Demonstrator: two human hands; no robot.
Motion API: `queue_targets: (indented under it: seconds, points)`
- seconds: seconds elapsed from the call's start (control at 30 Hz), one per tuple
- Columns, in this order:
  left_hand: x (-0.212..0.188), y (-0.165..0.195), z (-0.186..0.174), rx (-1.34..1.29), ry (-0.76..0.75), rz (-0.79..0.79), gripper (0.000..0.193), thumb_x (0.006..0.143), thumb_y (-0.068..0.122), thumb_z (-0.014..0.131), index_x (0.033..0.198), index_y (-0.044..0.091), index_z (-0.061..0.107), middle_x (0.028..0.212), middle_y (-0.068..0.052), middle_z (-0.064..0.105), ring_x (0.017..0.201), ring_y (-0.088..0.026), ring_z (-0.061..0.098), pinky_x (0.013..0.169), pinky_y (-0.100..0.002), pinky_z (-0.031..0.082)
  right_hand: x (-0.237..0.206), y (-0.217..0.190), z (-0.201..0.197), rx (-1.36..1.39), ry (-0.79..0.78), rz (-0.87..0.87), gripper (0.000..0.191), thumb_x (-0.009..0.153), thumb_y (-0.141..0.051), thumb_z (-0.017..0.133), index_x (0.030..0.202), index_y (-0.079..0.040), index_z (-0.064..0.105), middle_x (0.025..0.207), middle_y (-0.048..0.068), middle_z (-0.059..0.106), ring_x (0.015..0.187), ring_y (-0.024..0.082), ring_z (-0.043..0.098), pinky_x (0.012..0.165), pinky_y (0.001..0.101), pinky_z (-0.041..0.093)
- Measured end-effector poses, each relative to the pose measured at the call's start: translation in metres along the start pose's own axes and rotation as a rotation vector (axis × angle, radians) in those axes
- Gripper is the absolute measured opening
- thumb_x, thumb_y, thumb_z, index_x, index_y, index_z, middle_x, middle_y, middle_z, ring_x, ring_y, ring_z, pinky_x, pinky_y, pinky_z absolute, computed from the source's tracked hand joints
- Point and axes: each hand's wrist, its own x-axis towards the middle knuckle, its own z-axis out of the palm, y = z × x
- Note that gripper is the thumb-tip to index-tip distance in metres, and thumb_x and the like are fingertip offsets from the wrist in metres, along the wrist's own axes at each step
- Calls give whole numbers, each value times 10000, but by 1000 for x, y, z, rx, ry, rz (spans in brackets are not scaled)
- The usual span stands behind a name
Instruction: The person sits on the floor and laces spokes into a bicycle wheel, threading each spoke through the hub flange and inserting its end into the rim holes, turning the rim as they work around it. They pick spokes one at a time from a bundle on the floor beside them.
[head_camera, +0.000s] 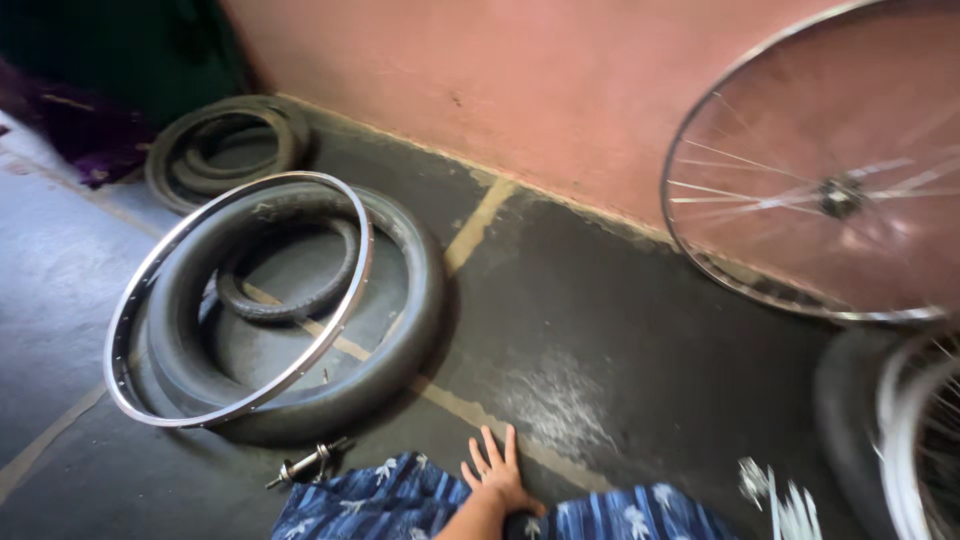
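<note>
Only one hand is showing here, and I can't tell which one it is. Its grip is wide apart, fingers spread, holding nothing, palm pressing flat on the dark floor beside a blue patterned cloth. A small metal axle is lying near it. Further out, a bare silver rim is resting on a black tyre, and a spoked wheel is leaning on the pink wall.
</note>
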Motion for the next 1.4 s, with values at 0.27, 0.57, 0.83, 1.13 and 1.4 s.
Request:
queue_targets:
  seconds: [0.27,0.57,0.83,1.13,1.4]
  points:
    - [2,-42,-82,107,-77,362,1261,614,600,910,1604,222,227,1637,-181,300,1503,-350,311,1192,-459,346,-127,6,-4,-186,316,-274,194,862,-204,654,999,-103,747,1050,53,755,1029,229,714,905,388,557]
    - [-99,-231,-161,-10,468,-72,461,871,151,653,1316,270,676,1299,-136,679,1234,-330,628,1037,-446,505,-137,-33,-31,-185,279,-272,220,909,-215,638,1050,-91,752,1131,48,751,1125,246,692,994,390,535]
    - [-102,-256,-134,-26,605,-181,619,881,136,601,1475,284,513,1564,-45,453,1392,-303,477,1102,-439,449,-133,-34,-30,-184,269,-249,220,898,-215,644,1038,-91,759,1123,44,755,1108,246,698,984,386,540]
    - [-111,-274,-133,-255,620,-355,519,973,466,617,1450,270,560,1428,-120,594,1322,-342,551,1069,-489,455,-134,-44,-35,-168,281,-265,194,890,-193,652,1016,-85,753,1102,58,754,1091,253,700,967,387,546]
    - [-98,-258,-150,232,483,-218,378,1018,343,481,1357,372,646,1364,-56,685,1315,-267,610,1121,-475,439,-129,-62,-34,-168,296,-222,192,850,-208,677,986,-101,760,1055,42,756,1048,253,696,913,410,534]
